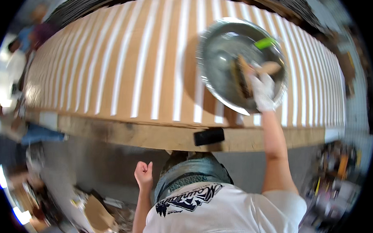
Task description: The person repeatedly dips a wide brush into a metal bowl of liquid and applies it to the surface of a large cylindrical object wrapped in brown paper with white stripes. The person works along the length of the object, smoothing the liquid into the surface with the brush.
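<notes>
A shiny round metal basin (207, 74) sits tilted to the eye on a large striped panel (123, 61). Inside it, my right hand (263, 90), in a white glove, is closed on a wooden brush (242, 76) with dark bristles; motion blurs both. Next to the glove, a rounded tan wooden piece (271, 67) shows, and I cannot tell whether it belongs to the brush. A bright green object (265, 43) lies toward the basin's far right side. My left hand (143, 173) is bare and curled into a fist near my waist, apart from the panel, holding nothing visible.
A black rectangular object (209, 136) rests on the wooden front edge (162, 136) before me. Other people (17, 61) are at the far left. An open cardboard box (100, 214) stands on the floor at lower left, and assorted clutter (339, 176) fills the right.
</notes>
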Demonstrator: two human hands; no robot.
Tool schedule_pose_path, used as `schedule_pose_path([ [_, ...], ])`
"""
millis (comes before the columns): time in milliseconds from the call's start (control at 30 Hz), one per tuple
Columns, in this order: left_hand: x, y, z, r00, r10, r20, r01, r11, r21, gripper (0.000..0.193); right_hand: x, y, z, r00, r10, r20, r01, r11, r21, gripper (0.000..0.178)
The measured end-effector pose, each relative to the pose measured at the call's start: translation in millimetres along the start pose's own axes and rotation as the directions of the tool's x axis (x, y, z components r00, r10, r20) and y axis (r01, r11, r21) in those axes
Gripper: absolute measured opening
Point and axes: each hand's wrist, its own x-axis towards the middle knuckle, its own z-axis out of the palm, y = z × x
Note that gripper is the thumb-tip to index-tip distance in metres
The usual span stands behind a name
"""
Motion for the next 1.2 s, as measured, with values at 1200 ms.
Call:
schedule_pose_path([
  [1200,-36.8,-278.6,-365.8,0.787,-0.449,-0.422,0.101,0.770,-0.630,0.019,-74.4,-354.9,304.2,0.913,0.011,0.407,-0.396,0.249,0.884,0.027],
])
